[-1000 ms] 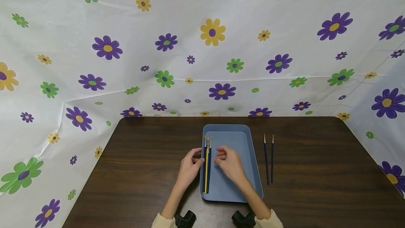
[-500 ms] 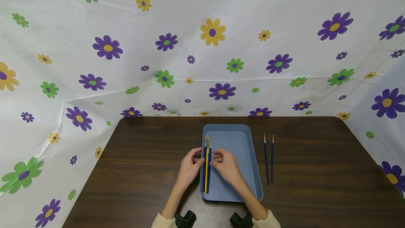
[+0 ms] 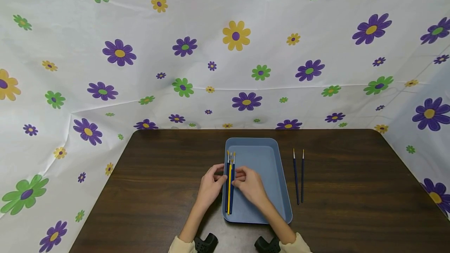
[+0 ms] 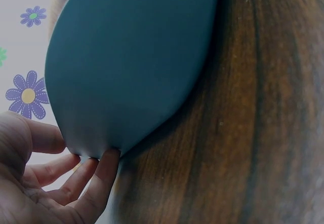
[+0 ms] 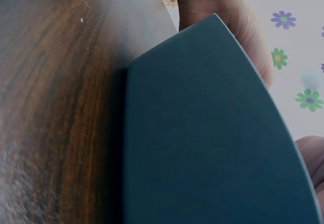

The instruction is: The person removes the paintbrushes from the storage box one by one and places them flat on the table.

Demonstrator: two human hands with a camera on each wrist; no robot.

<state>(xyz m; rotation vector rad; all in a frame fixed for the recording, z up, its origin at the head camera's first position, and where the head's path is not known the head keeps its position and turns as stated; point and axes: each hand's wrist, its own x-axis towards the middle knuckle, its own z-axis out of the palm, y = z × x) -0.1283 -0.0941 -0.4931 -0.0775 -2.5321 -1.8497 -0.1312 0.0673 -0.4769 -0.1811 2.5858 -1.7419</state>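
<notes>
A blue-grey tray [image 3: 261, 151] sits on the table, with several slim paintbrushes, blue-handled and yellow-handled, side by side along its inner left side. One yellow-handled paintbrush [image 3: 229, 200] shows between blue ones. My left hand [image 3: 209, 186] holds the tray's left rim, thumb over the edge and fingers [image 4: 107, 171] against the outer wall. Inside the tray, my right hand [image 3: 250, 184] has thumb and fingertips spread apart at the rightmost blue paintbrush [image 3: 231, 202]. The tray's wall hides most of the right hand in the right wrist view.
Two blue paintbrushes [image 3: 296, 180] lie parallel on the brown wooden table [image 3: 351, 190], right of the tray. Behind the table hangs a white flowered cloth [image 3: 267, 50]. Dark wrist devices [image 3: 206, 242] are worn near both sleeves.
My right hand has moved left across the tray to the paintbrushes, most of it in the first half second. My left hand, the tray and the brushes look unmoved.
</notes>
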